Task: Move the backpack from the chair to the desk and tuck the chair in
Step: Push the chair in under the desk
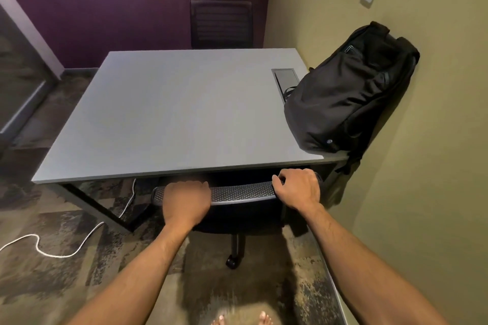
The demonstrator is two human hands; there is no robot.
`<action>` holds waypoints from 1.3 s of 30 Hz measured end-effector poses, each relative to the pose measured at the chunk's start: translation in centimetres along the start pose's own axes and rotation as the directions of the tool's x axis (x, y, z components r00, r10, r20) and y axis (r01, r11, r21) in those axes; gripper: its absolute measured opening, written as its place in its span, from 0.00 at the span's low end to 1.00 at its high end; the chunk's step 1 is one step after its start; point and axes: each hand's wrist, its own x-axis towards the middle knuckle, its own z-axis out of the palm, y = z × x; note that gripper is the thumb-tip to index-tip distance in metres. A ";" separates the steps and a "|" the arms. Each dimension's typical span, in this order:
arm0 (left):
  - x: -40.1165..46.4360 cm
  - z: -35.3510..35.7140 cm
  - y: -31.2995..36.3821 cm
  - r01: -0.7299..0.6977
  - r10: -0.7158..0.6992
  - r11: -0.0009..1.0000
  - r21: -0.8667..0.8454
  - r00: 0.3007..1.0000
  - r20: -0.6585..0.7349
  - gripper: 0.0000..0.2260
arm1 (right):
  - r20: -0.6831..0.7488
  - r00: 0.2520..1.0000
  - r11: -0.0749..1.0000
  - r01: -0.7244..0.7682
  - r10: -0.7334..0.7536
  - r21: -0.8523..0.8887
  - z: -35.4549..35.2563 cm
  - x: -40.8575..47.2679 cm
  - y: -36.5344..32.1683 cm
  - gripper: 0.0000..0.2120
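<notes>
While your left hand (186, 202) and right hand (298, 187) both curl closed over the top edge of the chair (237, 192), its seat sits under the surface (169, 113), with only the backrest, the post and one black caster showing. That top edge is a curved band of black perforated mesh set in a smooth dark frame. Your backpack (348, 92) stands on the right rear part of the surface, tilted back so that it leans against the olive wall (435, 140); it is matte black woven fabric, soft and creased, with zipped pockets, a small round logo near its base and a strap hanging off the edge. Flat, pale grey and rectangular, the surface has a recessed panel (285, 78) just beside the backpack. Below, a white cable (52, 248) snakes across the mottled carpet.
</notes>
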 end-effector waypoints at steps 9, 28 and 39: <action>2.4 0.8 1.4 0.038 -0.038 0.999 0.011 0.999 0.021 0.22 | 0.006 1.000 1.000 0.008 -0.008 0.028 -0.4 2.6 1.3 0.22; 6.2 1.0 -0.8 -0.006 0.006 1.000 -0.011 1.000 -0.012 0.19 | -0.022 1.000 0.998 -0.007 0.009 0.064 0.9 4.7 -0.4 0.23; 6.5 1.2 -1.1 0.017 -0.017 1.000 -0.024 1.000 0.008 0.20 | 0.012 1.000 0.999 -0.011 0.011 0.046 0.5 5.0 -0.7 0.23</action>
